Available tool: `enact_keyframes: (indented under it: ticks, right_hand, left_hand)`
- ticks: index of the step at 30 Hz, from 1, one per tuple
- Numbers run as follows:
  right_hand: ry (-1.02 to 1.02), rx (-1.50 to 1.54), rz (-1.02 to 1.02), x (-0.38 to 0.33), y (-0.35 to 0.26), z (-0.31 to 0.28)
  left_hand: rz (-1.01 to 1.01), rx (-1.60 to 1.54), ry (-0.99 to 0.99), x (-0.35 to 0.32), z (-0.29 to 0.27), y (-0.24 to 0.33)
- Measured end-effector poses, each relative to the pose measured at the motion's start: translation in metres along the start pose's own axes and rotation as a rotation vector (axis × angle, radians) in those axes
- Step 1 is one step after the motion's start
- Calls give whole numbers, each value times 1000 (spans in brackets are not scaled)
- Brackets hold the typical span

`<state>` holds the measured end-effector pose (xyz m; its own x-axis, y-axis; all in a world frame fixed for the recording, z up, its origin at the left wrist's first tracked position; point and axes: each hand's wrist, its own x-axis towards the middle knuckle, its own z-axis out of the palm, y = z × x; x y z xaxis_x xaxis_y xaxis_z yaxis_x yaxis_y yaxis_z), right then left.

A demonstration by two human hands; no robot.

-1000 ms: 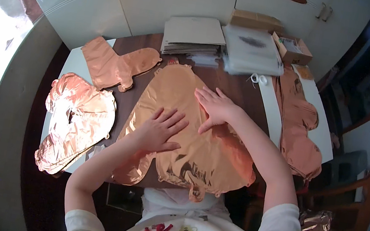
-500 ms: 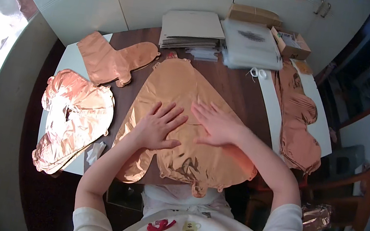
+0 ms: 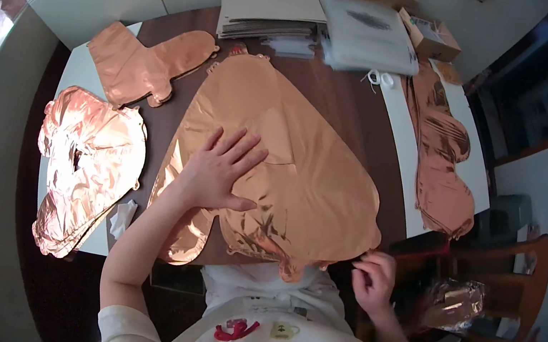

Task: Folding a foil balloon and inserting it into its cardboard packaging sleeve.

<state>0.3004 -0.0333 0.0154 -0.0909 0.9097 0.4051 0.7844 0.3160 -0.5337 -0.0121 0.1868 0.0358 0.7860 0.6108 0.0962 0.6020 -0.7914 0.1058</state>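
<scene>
A large, flat rose-gold foil balloon (image 3: 321,150) lies across the middle of the table. My left hand (image 3: 219,173) rests palm down on it, fingers spread. Off the balloon's near right corner is my right hand (image 3: 377,284), its fingers curled in. The fingertips come close to the balloon's edge there; whether they touch it or pinch anything is hidden. Creases show in the foil near the front edge, where a small tab sticks out toward me.
To the left lie a crinkled, shiny foil balloon (image 3: 88,176) and a stack of flat ones (image 3: 135,68). More foil balloons (image 3: 440,155) lie on the right. Behind stand grey boards (image 3: 273,4), clear plastic bags (image 3: 368,38) and a small carton (image 3: 431,34). White ribbon (image 3: 380,80) sits nearby.
My right hand has left the balloon's surface and moved back toward me to its near right corner, fingers now curled. My left hand stays spread on the foil. The view has shifted slightly.
</scene>
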Motion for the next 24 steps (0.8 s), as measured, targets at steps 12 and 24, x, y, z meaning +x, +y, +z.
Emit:
enact_keyframes:
  ticks: [12,24]
  right_hand:
    - [14,1304,751,-3,-38,47]
    - [-169,317,75,60,-70,77]
  left_hand:
    - [14,11,28,-1,6,-2]
    - [25,1,57,-1,7,-2]
